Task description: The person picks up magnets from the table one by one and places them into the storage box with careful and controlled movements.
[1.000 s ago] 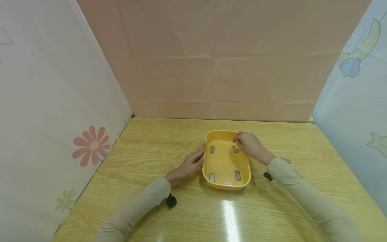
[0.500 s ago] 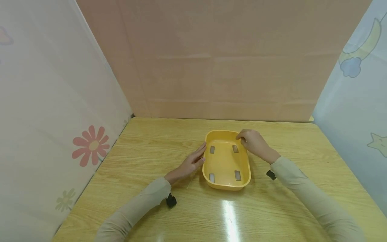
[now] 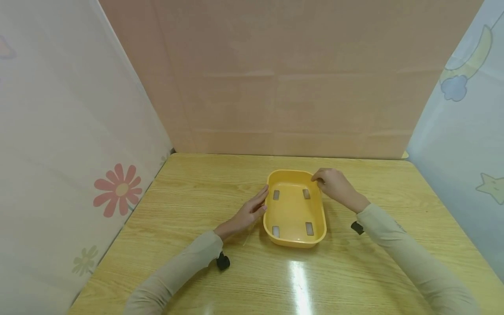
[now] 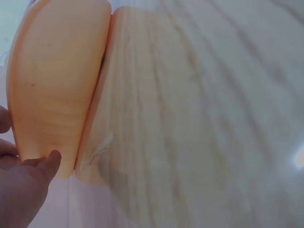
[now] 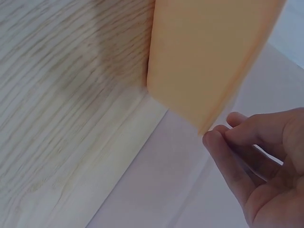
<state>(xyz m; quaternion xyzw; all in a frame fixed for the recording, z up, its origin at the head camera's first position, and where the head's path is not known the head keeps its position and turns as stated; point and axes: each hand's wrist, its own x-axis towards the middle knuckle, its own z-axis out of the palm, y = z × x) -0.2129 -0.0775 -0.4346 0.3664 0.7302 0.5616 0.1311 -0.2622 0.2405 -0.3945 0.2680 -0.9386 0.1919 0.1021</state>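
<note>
A yellow plastic tray [image 3: 293, 210] with rounded corners and raised walls sits on the wooden table. Several grey rectangular patches show on its floor. My left hand [image 3: 244, 216] lies with extended fingers against the tray's left wall; in the left wrist view its thumb [image 4: 53, 160] rests on the outer wall. At the far right corner, my right hand [image 3: 332, 183] has bent fingers and pinches the tray's rim. The right wrist view shows those fingertips [image 5: 213, 137] at the orange-looking rim [image 5: 223, 102], partly hiding it.
The wooden table [image 3: 208, 183] reaches back to a tan backdrop [image 3: 271, 87]. Patterned white curtains flank it, with a red flower [image 3: 120, 190] at left. Black wrist cameras sit under the left cuff [image 3: 223, 261] and right cuff [image 3: 357, 227].
My right hand has moved a little to the right, from the inner far corner outward along the rim. A grey piece beside the right sleeve has become hidden. The left hand and tray stay put.
</note>
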